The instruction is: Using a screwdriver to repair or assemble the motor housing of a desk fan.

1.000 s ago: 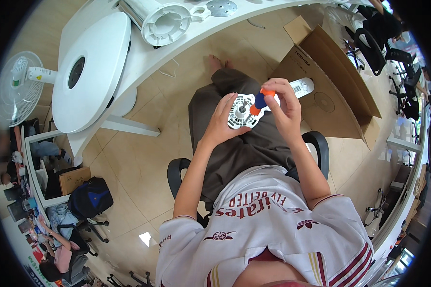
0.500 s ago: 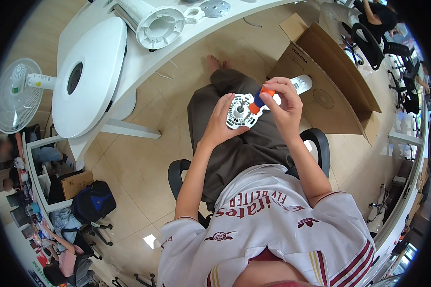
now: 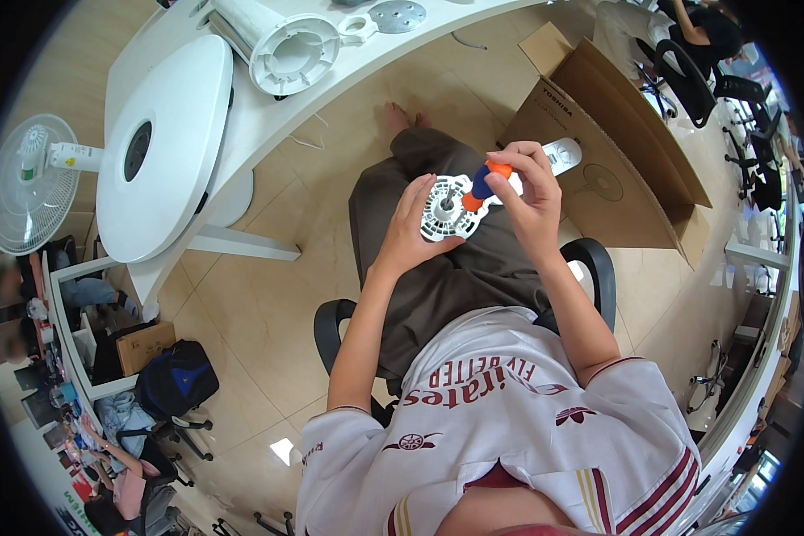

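Observation:
Over my lap, my left hand (image 3: pixel 410 225) is closed on the edge of a white round slotted plastic housing (image 3: pixel 439 211) with a short shaft at its middle. My right hand (image 3: pixel 531 201) grips an orange-and-blue screwdriver (image 3: pixel 481 188) by its handle, held over the housing's right side; its tip is hidden. A longer white plastic piece (image 3: pixel 562 156) shows beyond my right fingers; whether it joins the housing I cannot tell.
The white table (image 3: pixel 147 68) bears a white disc (image 3: pixel 175 138), tubular stand (image 3: pixel 291 54) and metal plate (image 3: pixel 397 15). An open cardboard box (image 3: pixel 590 173) stands right, a standing fan (image 3: pixel 29 179) far left, a backpack (image 3: pixel 175 377) lower left. Other people sit at both edges.
My right hand and the screwdriver have shifted slightly, with the handle tilting a little. My left hand stays on the housing. The surroundings have moved slightly in the view.

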The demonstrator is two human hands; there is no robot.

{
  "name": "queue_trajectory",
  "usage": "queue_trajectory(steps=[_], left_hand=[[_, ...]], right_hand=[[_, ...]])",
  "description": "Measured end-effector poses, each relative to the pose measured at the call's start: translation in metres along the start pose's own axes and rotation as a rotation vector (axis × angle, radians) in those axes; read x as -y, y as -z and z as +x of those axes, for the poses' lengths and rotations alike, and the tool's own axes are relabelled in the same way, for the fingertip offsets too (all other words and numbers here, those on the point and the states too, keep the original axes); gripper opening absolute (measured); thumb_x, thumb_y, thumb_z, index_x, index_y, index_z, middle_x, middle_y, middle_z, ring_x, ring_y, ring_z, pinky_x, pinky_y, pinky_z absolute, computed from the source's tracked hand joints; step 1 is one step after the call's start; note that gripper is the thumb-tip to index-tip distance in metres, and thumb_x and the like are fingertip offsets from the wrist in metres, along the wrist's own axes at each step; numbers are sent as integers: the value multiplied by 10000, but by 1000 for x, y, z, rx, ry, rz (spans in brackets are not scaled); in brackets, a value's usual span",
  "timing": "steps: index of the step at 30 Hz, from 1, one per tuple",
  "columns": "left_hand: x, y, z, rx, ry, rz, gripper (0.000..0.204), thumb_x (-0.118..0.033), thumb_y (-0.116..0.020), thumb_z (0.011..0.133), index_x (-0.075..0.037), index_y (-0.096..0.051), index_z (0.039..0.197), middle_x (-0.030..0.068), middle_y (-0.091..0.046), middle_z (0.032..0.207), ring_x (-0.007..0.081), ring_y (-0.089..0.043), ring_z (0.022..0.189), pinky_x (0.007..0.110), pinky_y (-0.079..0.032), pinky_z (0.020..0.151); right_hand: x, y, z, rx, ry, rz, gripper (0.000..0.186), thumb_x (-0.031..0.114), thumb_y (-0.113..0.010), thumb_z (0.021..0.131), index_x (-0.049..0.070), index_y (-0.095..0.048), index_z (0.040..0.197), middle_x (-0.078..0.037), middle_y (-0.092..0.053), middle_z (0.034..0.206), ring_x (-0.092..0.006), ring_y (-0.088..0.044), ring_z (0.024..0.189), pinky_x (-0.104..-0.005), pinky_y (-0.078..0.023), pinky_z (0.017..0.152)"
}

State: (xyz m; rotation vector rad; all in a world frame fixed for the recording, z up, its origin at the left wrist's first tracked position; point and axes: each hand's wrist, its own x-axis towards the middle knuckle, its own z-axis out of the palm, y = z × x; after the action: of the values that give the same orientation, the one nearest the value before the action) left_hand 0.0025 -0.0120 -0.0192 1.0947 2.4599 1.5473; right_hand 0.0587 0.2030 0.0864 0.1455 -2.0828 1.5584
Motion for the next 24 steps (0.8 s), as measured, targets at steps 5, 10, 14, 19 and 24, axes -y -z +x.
queue_trajectory(steps=[5,10,14,19,24], left_hand=[[2,-1,-1,7,2,1,1138,-462,-976,691,-34,-421,1588,242,-471,1576,435,-496,1439,492,-431,1186],[1,-5,6,24,-34,-9,1146,-457,-976,689,-38,-413,1594,239,-467,1577,433,-496,1436,491,-430,1186],[-1,-10,10,57,-35,-30,1145,-453,-975,688,-42,-411,1596,236,-466,1577,433,-497,1434,491,-431,1184],[-2,-16,16,73,-68,-34,1091,-435,-972,704,-39,-443,1573,234,-498,1546,422,-539,1402,470,-449,1165],[-5,-18,24,109,-66,-42,1116,-427,-977,682,-51,-436,1584,240,-464,1580,431,-502,1435,490,-435,1182]], right_hand=[[14,-5,6,1,-73,120,225,72,-671,1019,-7,-716,1224,-102,-666,1227,-207,-660,1113,-326,-497,1010],[12,-2,3,-108,-32,199,188,57,-653,1022,2,-683,1199,-94,-653,1217,-206,-657,1109,-327,-494,1035],[10,11,-1,-49,-36,10,214,73,-677,1019,5,-678,1222,-94,-647,1201,-196,-655,1100,-333,-496,1042],[17,11,-6,-166,-204,346,230,57,-722,992,19,-683,1215,-91,-644,1170,-182,-653,1078,-323,-499,1014],[8,24,-8,-128,48,67,226,88,-697,1023,5,-663,1230,-129,-691,1239,-196,-658,1136,-334,-497,1041]])
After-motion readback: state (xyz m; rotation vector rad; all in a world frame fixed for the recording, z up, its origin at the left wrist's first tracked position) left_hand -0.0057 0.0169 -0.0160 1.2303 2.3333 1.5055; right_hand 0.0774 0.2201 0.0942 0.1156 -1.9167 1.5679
